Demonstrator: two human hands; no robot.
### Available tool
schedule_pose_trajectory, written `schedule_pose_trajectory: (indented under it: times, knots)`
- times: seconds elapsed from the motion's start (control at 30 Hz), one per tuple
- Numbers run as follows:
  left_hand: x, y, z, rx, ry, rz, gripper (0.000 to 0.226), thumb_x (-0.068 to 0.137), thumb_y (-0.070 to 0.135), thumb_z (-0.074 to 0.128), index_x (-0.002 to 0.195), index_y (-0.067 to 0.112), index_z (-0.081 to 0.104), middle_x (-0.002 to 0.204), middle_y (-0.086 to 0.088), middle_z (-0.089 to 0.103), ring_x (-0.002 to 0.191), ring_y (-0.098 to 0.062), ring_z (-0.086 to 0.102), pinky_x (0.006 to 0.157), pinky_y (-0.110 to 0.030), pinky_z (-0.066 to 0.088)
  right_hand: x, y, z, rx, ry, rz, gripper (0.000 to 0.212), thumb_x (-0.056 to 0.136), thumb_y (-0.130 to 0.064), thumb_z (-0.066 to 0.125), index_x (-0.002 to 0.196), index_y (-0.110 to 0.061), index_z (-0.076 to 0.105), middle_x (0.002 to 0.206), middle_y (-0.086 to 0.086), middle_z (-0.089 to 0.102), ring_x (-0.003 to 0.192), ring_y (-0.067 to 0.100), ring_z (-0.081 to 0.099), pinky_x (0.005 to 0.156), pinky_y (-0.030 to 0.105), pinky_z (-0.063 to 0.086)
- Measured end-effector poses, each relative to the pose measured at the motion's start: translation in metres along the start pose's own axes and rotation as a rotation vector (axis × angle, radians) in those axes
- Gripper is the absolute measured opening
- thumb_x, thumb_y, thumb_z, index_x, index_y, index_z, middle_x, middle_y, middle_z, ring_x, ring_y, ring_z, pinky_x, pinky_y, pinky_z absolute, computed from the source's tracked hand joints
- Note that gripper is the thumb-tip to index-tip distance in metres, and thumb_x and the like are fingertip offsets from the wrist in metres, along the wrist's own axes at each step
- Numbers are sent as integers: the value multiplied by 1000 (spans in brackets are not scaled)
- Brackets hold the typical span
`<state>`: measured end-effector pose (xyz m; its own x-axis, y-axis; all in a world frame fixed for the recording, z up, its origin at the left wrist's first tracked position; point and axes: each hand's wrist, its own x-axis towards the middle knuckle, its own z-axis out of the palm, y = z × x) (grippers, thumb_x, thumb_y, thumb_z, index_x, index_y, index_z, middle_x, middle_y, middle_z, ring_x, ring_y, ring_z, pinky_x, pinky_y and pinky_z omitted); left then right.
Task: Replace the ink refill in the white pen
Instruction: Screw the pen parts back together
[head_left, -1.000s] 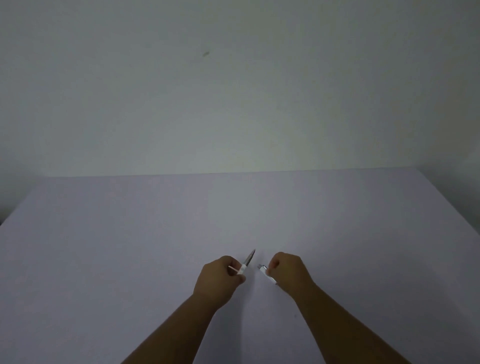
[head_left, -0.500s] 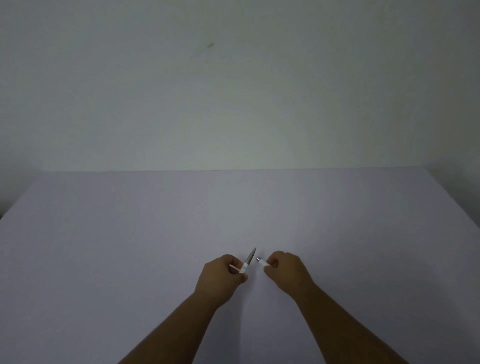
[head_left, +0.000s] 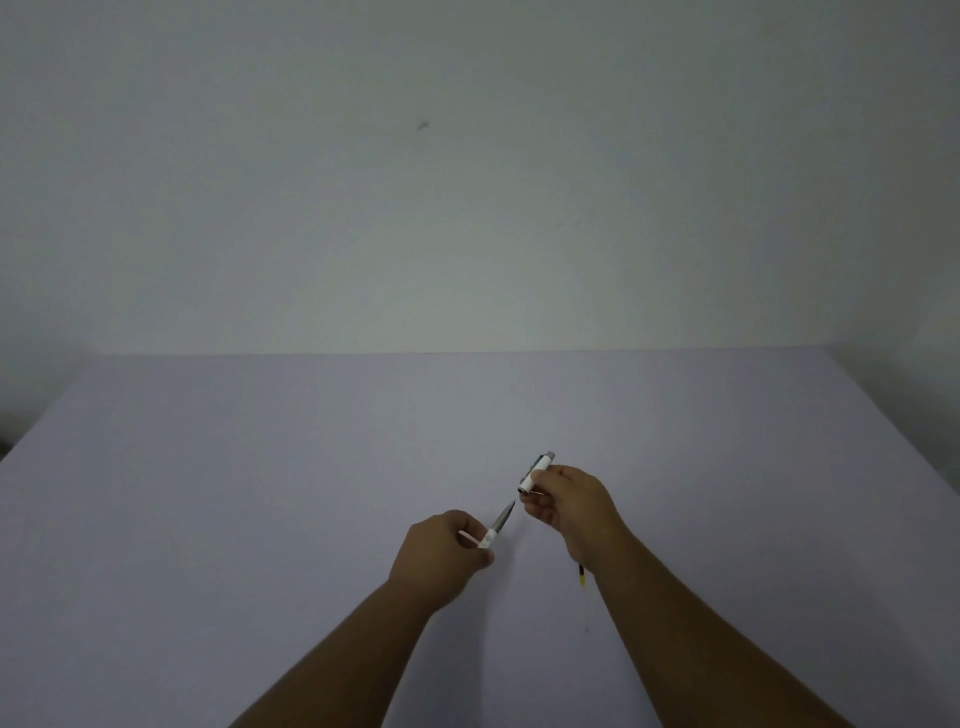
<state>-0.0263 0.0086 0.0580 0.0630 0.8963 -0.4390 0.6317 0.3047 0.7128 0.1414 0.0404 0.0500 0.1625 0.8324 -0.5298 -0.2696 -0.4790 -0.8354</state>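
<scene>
The white pen is in two pieces, held above the pale table (head_left: 260, 519). My left hand (head_left: 441, 558) is closed on the front section (head_left: 497, 526), a white stub with a grey tapered tip that points up and right. My right hand (head_left: 571, 506) grips the white barrel (head_left: 535, 474), which has a grey far end; its open end faces down-left toward the tip. A short gap separates the two pieces. A thin dark refill (head_left: 582, 574) with a yellowish band lies on the table, mostly hidden under my right wrist.
A plain light wall (head_left: 467, 208) rises behind the table's far edge. The table's left and right edges slope away toward darker floor at both sides.
My right hand has moved up and to the right and turned the barrel, widening the gap to the tip. My left hand stayed almost in place. The refill under my right wrist now shows.
</scene>
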Motion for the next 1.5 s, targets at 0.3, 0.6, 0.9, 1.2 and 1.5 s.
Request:
schedule_pose_trajectory:
  times: [0.3,0.6,0.9,1.2,1.5]
  knots:
    - [-11,4,-2,-47,-5,-2,12,78,21,74,84,23,63,78,2,66,68,-16,63,52,-20,51,-10,0,3,-53,-51,-7,7,86,-5,59,85,-2,65,80,12,69,65,17,65,59,23,56]
    - [-12,8,-1,-107,5,-15,10,79,20,73,84,23,65,76,2,68,62,-9,62,46,-14,49,-21,1,8,-111,-157,-3,11,87,-2,56,84,-7,65,79,10,70,67,17,64,65,26,55]
    - [-7,8,1,-131,20,-34,7,81,18,71,84,22,67,75,2,67,59,-9,61,47,-15,50,-23,3,9,-99,-249,21,12,89,-1,54,90,-8,63,79,8,71,74,17,67,66,24,56]
    - [-2,8,5,-210,-30,-51,7,82,14,70,79,20,67,71,-1,66,59,-13,61,59,-24,53,-20,3,3,-105,-305,20,14,90,-2,52,87,-7,64,82,9,70,79,20,65,72,26,55]
    - [0,5,13,-162,19,-60,6,80,17,72,84,20,69,70,4,66,57,-9,60,52,-20,52,-17,9,1,-104,-290,42,13,90,-2,52,86,-7,64,81,9,70,76,19,66,72,26,55]
